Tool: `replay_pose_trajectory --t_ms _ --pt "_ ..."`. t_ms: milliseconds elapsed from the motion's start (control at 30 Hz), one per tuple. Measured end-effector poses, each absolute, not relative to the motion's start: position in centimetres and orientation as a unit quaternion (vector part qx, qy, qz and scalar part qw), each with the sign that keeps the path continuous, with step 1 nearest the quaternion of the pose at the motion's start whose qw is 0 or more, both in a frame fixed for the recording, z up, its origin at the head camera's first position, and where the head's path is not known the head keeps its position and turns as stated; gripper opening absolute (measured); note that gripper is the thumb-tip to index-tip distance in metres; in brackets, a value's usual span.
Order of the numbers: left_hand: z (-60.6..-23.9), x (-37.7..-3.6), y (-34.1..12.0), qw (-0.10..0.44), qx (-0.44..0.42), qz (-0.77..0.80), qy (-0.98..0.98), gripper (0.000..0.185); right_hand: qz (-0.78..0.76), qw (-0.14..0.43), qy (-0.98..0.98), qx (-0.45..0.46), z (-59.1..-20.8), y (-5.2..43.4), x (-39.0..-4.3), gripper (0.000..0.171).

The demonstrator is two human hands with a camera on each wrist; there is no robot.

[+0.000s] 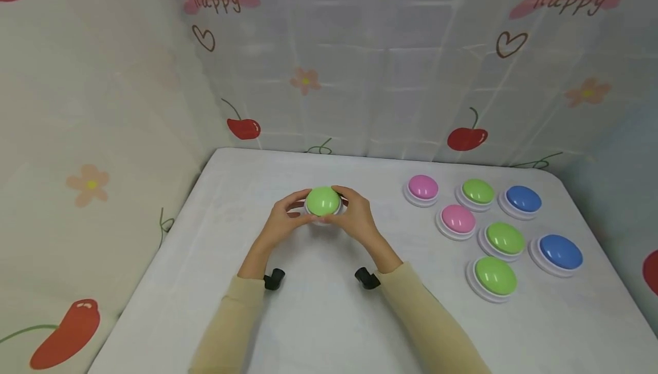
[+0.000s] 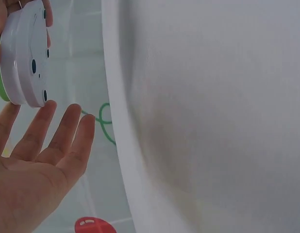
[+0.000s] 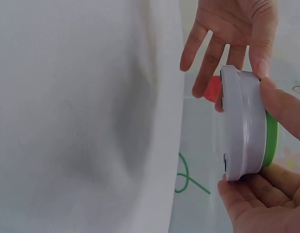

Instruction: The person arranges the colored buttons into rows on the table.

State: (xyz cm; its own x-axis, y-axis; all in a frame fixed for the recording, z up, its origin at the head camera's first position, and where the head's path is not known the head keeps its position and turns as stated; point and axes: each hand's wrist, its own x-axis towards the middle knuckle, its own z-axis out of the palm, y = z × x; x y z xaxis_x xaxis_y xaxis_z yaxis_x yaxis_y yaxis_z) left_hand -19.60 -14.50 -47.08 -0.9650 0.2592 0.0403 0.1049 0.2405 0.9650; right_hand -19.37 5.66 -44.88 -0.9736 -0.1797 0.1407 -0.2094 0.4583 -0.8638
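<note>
My two hands lift a green button [image 1: 323,200] above the surface [image 1: 329,305].
Right hand [image 1: 354,217] fingers pinch its white rim for support; left hand [image 1: 281,224] fingers curl round the other side.

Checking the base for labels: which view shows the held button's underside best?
Left wrist: the button shows its white underside with dark holes. Right wrist shows it edge-on, only the rim. Head shows just its green dome, between both hands.

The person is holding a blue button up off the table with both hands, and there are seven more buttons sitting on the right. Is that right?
Not quite. The button held up between the left hand and the right hand is green, not blue, as the head view shows. The rest is right: both hands hold it off the table, and seven more buttons sit to the right.
</note>
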Motion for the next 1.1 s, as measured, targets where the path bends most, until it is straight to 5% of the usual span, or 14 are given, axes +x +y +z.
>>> replay_pose_trajectory --t_ms 300,1100 --pt "-44.9 -20.0 -16.7 0.069 0.1 0.594 0.795 0.064 0.503 -0.007 -0.855 0.122 -45.6 3.1 -21.6 0.075" --pt "-48.9 -22.4 -20.2 0.083 0.04 0.546 0.833 0.061 0.494 -0.031 -0.862 0.109 -49.1 -0.8 -22.7 0.077"
